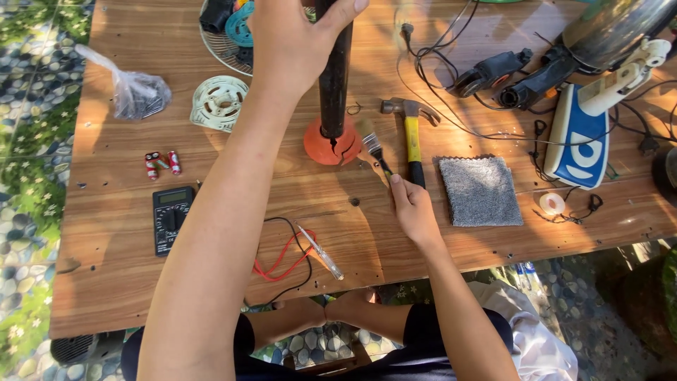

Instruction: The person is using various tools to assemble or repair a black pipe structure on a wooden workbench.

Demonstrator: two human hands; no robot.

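Observation:
My left hand (pixel 293 39) grips a black upright tube (pixel 334 77) near its top. The tube stands in a cracked orange round base (pixel 331 144) on the wooden table (pixel 106 268). My right hand (pixel 412 208) holds the handle of a small paintbrush (pixel 374 148), whose bristles point toward the orange base. A hammer with a yellow and black handle (pixel 411 137) lies just right of the brush, beside my right hand.
A grey cloth (pixel 479 190) lies right of the hammer. A black multimeter (pixel 171 217), red batteries (pixel 161 164), red and black leads (pixel 289 257), a pale green round part (pixel 218 102), a plastic bag (pixel 137 92), cables and fan parts (pixel 585 127) crowd the table.

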